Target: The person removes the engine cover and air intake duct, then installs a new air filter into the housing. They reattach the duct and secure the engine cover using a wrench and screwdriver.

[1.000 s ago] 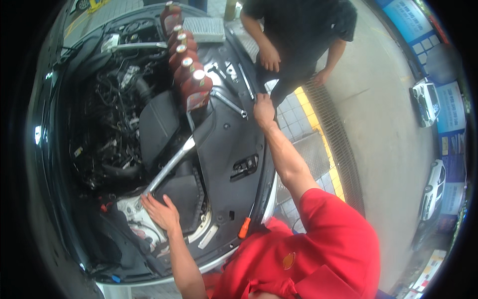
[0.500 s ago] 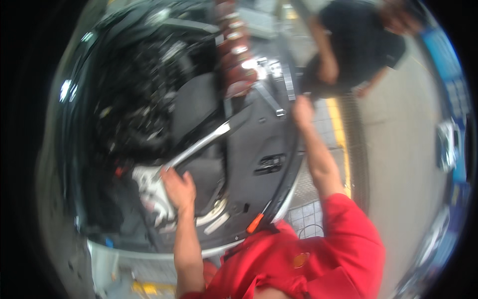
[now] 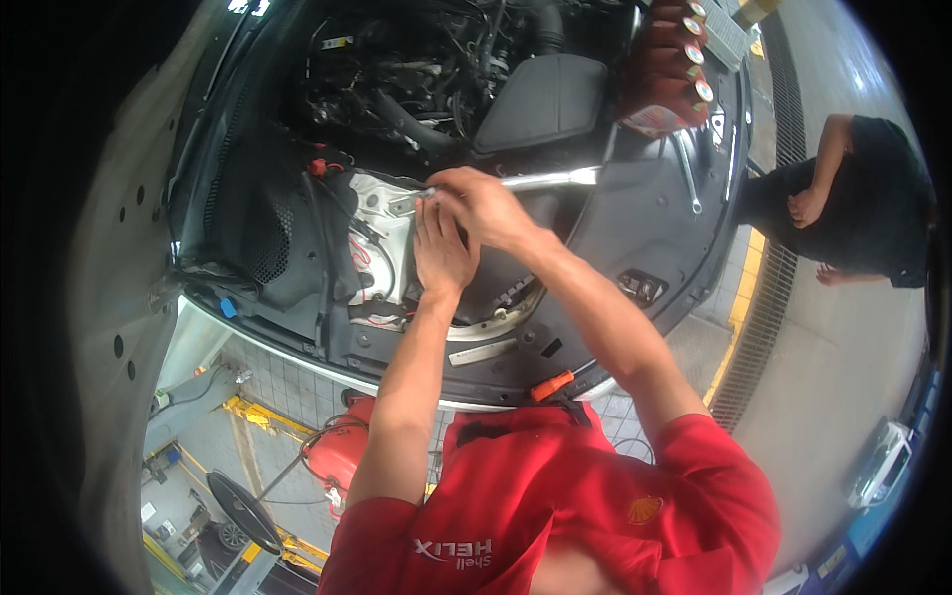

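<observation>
Both hands meet at the inner end of a silver metal brace bar (image 3: 555,179), over the white-painted metal corner (image 3: 375,198) of a car's engine bay. My left hand (image 3: 443,248) lies with its fingers stretched forward at that end. Arching over from the right, my right hand (image 3: 484,206) has its fingers bent down beside the left fingertips. Whatever is in the right fingers is hidden. Below the hands, red and black wires (image 3: 362,256) run along the white metal.
A row of red-brown bottles (image 3: 662,94) stands on the front panel near a wrench (image 3: 688,177). An orange-handled screwdriver (image 3: 551,386) lies at the near edge. A red tank (image 3: 339,451) is on the floor. A person in dark clothes (image 3: 863,188) is at the right.
My right hand has come from the panel's right edge to the bar's inner end, beside my left hand. The view has shifted, and the other person appears farther right.
</observation>
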A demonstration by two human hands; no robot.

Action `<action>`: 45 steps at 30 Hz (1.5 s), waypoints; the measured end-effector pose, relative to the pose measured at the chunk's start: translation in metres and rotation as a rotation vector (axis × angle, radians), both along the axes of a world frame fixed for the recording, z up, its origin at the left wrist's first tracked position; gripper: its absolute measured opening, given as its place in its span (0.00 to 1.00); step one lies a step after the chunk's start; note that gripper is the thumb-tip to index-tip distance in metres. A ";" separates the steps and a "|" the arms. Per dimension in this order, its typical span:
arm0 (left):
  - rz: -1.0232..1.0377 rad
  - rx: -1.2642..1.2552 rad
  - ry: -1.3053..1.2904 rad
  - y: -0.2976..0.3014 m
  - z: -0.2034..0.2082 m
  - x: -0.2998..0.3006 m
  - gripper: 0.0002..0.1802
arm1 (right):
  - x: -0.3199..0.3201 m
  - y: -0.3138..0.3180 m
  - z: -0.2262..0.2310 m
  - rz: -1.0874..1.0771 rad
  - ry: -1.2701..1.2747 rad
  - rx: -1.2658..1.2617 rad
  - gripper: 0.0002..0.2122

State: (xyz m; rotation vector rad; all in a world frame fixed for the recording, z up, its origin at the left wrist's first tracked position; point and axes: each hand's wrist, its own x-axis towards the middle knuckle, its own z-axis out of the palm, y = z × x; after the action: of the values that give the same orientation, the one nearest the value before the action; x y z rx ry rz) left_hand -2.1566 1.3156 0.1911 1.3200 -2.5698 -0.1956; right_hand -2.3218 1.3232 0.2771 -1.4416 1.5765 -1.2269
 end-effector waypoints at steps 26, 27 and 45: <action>-0.120 0.339 0.045 -0.005 -0.007 0.007 0.35 | 0.073 -0.105 -0.056 0.151 0.469 0.295 0.13; -0.107 0.233 0.070 -0.002 -0.009 0.005 0.38 | 0.071 -0.104 -0.056 0.135 0.505 0.236 0.13; -0.173 0.094 0.248 0.000 -0.018 0.019 0.48 | 0.086 -0.124 -0.055 0.292 0.795 0.280 0.14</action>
State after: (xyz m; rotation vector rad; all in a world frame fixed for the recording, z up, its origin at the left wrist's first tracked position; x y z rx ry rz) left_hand -2.1379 1.3155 0.1730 1.0281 -2.4846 -0.4856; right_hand -2.2358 1.1987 0.2222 -1.9991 1.8307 -0.2302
